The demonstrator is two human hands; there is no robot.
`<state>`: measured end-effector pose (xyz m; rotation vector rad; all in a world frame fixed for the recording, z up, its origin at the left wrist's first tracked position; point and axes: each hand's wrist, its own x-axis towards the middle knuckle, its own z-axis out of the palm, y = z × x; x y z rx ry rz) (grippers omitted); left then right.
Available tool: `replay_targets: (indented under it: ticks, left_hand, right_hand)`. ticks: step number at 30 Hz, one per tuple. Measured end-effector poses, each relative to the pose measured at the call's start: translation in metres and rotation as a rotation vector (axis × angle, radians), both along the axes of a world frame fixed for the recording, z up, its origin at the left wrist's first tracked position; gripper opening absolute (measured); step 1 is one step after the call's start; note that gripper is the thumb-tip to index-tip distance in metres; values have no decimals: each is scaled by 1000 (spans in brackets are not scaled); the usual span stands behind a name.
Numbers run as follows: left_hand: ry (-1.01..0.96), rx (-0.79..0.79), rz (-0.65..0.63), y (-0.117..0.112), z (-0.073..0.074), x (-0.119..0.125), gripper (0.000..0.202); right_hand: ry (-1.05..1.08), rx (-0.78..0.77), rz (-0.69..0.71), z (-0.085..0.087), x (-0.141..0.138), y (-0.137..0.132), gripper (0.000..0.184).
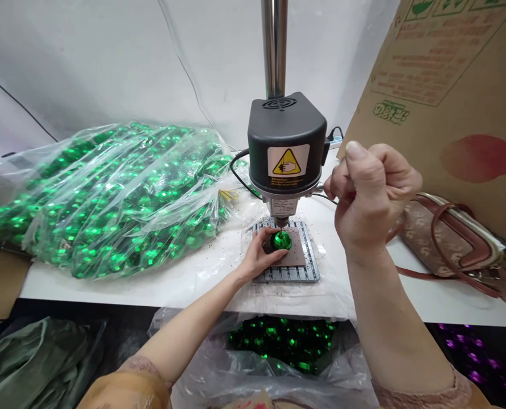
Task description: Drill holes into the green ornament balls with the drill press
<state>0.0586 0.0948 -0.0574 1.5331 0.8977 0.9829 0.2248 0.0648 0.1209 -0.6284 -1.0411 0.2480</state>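
Observation:
Under the bit of a small black bench drill press, my left hand pinches a shiny green faceted ball between thumb and fingers. The ball rests on a brown square plate lying over the grey slotted base. The drill bit meets the ball's top; how deep it sits I cannot see. My right hand is raised at the drill's right side, closed in a fist around the feed lever. Most of that lever is hidden by the fingers; only a short metal piece shows near the drill body.
A large clear plastic bag of green balls lies left on the white table. Below the table edge, an open bag holds more green balls. A patterned handbag and a tall cardboard box stand right. Dark shavings surround the base.

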Motion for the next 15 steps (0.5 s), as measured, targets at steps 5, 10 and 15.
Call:
replay_targets:
  ticks: [5,10,15]
  left_hand:
    - [-16,-6,0,0,-2,-1,56]
    - [-9,9,-2,-1,-2,-1,56]
    - [-44,-24,-2,-2,-1,0,54]
  right_hand:
    - [11,117,27,-12,-3,-3,47]
    - [-10,223,38,-24,-4,-4,47]
    - [-43,240,14,-32,-1,-4,48]
